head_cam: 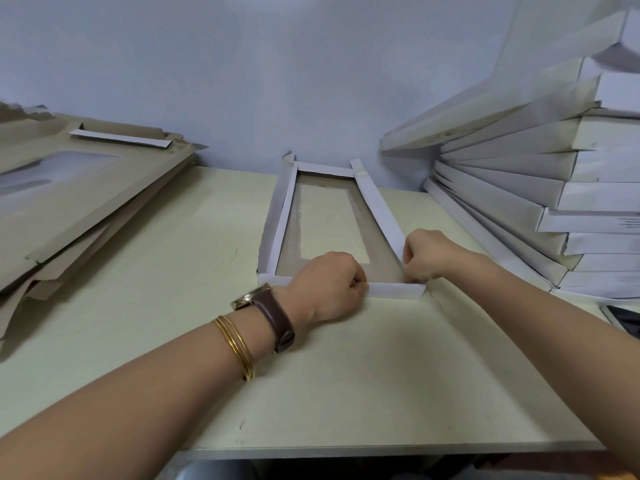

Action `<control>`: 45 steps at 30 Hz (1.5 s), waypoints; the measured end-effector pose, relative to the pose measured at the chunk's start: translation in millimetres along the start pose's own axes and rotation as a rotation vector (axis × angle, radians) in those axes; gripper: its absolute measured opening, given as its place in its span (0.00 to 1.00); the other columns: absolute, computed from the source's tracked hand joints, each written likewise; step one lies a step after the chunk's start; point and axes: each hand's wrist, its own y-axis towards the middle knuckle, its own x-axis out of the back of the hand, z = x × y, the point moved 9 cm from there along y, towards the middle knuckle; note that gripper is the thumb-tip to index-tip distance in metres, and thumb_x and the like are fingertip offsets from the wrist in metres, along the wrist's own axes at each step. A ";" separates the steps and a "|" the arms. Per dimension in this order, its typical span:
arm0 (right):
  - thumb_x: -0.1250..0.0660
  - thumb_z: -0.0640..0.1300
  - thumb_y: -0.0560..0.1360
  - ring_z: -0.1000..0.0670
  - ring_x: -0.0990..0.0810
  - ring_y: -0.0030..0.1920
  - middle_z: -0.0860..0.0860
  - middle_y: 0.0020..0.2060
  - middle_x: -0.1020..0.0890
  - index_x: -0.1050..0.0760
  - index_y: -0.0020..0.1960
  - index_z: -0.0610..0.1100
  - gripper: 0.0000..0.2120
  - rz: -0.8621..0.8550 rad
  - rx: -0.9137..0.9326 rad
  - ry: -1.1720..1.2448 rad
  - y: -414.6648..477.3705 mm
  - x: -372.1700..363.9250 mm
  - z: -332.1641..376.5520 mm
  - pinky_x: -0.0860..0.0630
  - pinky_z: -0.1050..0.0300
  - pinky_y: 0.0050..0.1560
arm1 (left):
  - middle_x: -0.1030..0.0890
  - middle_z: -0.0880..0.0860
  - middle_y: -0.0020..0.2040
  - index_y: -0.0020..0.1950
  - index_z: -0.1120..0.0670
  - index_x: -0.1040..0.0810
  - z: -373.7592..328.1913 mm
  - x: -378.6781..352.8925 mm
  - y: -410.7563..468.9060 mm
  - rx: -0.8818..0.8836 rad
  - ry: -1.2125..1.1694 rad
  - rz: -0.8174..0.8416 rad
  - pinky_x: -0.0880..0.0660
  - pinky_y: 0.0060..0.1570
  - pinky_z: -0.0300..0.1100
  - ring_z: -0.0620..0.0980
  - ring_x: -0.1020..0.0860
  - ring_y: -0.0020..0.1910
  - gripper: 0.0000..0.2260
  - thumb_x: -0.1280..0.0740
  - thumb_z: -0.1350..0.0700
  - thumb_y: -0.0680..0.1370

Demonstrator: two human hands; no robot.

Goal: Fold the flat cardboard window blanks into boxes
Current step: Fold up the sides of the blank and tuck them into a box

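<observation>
Your left hand (329, 285) and right hand (426, 254) both pinch the near white wall of the shallow brown-floored cardboard window box (325, 220), its sides upright.

Small packing or box-assembly workstation, more workshop than home or office. Plain work table (346, 375) with a scuffed pale-green top stood against a bare bluish-white wall (277, 64). A loose pile of flat blanks (86, 202), brown side up with window cut-outs, was heaped at the left. A tall, leaning stack of folded boxes (502, 188), white outside, crowded the right side to the top of view. One half-folded box (277, 216) lay between them with its walls raised. Batch handwork setting.
</observation>
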 end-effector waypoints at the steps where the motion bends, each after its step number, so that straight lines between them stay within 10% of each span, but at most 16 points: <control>1: 0.35 0.33 0.67 0.50 0.27 0.36 0.48 0.40 0.26 0.24 0.48 0.41 0.10 -0.004 0.029 0.008 -0.4 0.3 2.2 0.32 0.61 0.31 | 0.25 0.57 0.41 0.32 0.57 0.34 0.0 -0.1 0.0 0.000 0.001 0.001 0.28 0.43 0.49 0.56 0.29 0.41 0.14 0.40 0.57 0.78; 10: 0.38 0.34 0.67 0.46 0.34 0.35 0.45 0.36 0.29 0.28 0.38 0.41 0.04 0.038 0.004 -0.019 -2.6 -4.4 3.7 0.37 0.59 0.35 | 0.27 0.55 0.39 0.32 0.56 0.33 0.3 -0.3 -0.8 -0.001 -0.014 -0.004 0.28 0.43 0.48 0.55 0.29 0.42 0.15 0.39 0.56 0.79; 17: 0.36 0.34 0.70 0.47 0.24 0.43 0.43 0.49 0.18 0.20 0.52 0.37 0.11 0.069 0.021 0.012 -4.8 -1.0 -1.5 0.27 0.60 0.40 | 0.27 0.54 0.40 0.34 0.57 0.31 0.3 -0.1 -1.2 0.002 -0.013 -0.002 0.30 0.42 0.46 0.54 0.30 0.41 0.14 0.39 0.56 0.79; 28: 0.36 0.42 0.76 0.49 0.33 0.29 0.48 0.28 0.31 0.31 0.29 0.44 0.17 0.181 0.111 0.004 -16.8 -10.4 8.7 0.36 0.59 0.30 | 0.28 0.54 0.38 0.34 0.58 0.30 -0.2 -0.5 -1.4 -0.007 -0.005 -0.003 0.29 0.42 0.48 0.55 0.29 0.42 0.14 0.39 0.56 0.79; 31: 0.38 0.48 0.78 0.48 0.37 0.35 0.50 0.28 0.38 0.43 0.28 0.47 0.23 0.138 0.129 0.003 -19.1 -10.5 14.0 0.40 0.56 0.35 | 0.30 0.51 0.36 0.35 0.57 0.29 0.7 -1.4 -0.1 -0.014 -0.004 -0.001 0.31 0.41 0.47 0.54 0.30 0.41 0.13 0.39 0.55 0.79; 36: 0.39 0.51 0.78 0.46 0.41 0.61 0.50 0.52 0.35 0.20 0.44 0.48 0.12 -0.132 0.259 -0.095 -39.5 -2.9 29.7 0.40 0.55 0.56 | 0.26 0.51 0.40 0.44 0.56 0.23 5.7 -1.5 3.2 -0.016 -0.029 -0.017 0.31 0.43 0.44 0.52 0.29 0.43 0.09 0.36 0.53 0.79; 41: 0.37 0.41 0.74 0.56 0.31 0.31 0.52 0.28 0.26 0.21 0.38 0.42 0.08 -0.069 0.497 0.199 -62.6 -13.5 59.8 0.37 0.66 0.32 | 0.25 0.48 0.38 0.47 0.53 0.33 18.5 4.4 5.2 0.079 -0.215 -0.043 0.33 0.36 0.40 0.48 0.28 0.38 0.15 0.28 0.50 0.74; 45: 0.36 0.36 0.73 0.48 0.26 0.35 0.45 0.34 0.21 0.20 0.44 0.41 0.06 -0.113 0.628 0.185 -72.0 -20.4 72.7 0.32 0.55 0.35 | 0.23 0.47 0.38 0.47 0.53 0.34 18.4 5.7 4.7 0.108 -0.291 -0.048 0.30 0.35 0.37 0.46 0.27 0.37 0.15 0.27 0.54 0.72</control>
